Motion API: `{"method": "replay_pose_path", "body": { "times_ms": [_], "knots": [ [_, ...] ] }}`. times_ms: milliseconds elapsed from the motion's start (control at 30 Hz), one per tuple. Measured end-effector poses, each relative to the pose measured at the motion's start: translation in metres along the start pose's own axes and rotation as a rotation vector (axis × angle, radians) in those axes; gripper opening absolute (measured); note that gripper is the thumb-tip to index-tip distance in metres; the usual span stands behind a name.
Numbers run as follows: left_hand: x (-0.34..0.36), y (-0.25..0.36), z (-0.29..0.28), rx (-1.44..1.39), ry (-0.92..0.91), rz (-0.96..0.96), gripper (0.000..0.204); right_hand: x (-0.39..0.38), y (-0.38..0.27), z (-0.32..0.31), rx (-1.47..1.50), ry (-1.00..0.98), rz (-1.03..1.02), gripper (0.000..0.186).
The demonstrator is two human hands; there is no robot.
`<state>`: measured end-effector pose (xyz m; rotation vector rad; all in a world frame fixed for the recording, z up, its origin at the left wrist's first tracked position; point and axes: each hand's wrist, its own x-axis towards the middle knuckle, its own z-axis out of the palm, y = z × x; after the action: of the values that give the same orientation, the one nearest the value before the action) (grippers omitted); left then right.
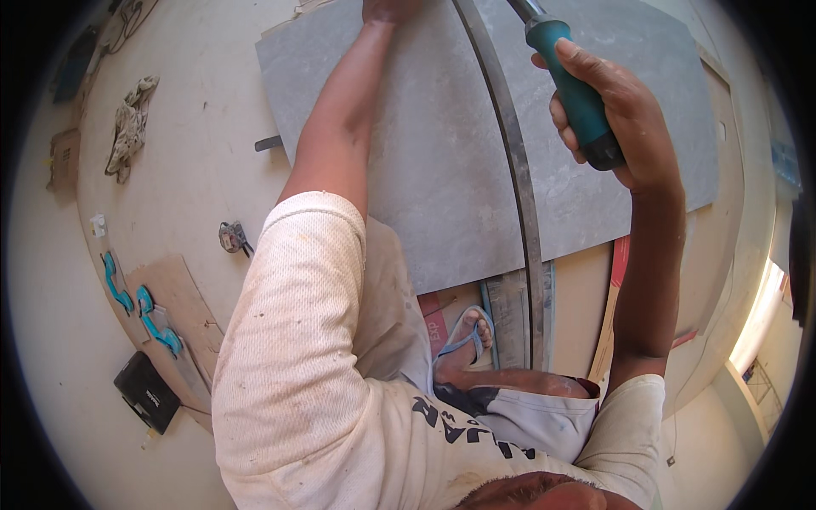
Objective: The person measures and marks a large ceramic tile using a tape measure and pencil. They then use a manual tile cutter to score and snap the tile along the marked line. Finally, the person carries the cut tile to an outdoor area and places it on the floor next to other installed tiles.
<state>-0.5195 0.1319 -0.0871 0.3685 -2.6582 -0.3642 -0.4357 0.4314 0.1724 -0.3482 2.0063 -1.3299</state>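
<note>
Setting: pale floor (195, 170) carrying a large grey tile (425, 170). Right hand (620, 119): fingers wrapped tight around the teal handle of a cutting tool (574, 85), held over the tile's right part. Metal straightedge (514, 170): lies across the tile, just left of the tool. Left hand (387, 8): at the tile's far edge, mostly cut off; grip cannot be told. Left of the tile: crumpled rag (129, 127), blue clamps (140, 306), black case (149, 393).
</note>
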Motion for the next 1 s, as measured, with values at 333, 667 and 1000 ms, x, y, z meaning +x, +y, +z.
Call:
{"method": "replay_pose_path", "body": {
  "times_ms": [333,667,1000],
  "knots": [
    [-0.004,0.02,-0.023,-0.116,-0.041,-0.072,0.035,0.001,0.013,0.006,-0.075,0.008,-0.003,0.05],
    [0.001,0.0,-0.005,-0.06,-0.013,-0.031,0.044,0.002,0.015,0.01,-0.039,-0.002,0.007,0.054],
    [-0.051,-0.013,0.002,-0.141,0.15,-0.074,0.042,-0.001,0.015,0.016,0.012,-0.007,0.023,0.046]
  ]
}}
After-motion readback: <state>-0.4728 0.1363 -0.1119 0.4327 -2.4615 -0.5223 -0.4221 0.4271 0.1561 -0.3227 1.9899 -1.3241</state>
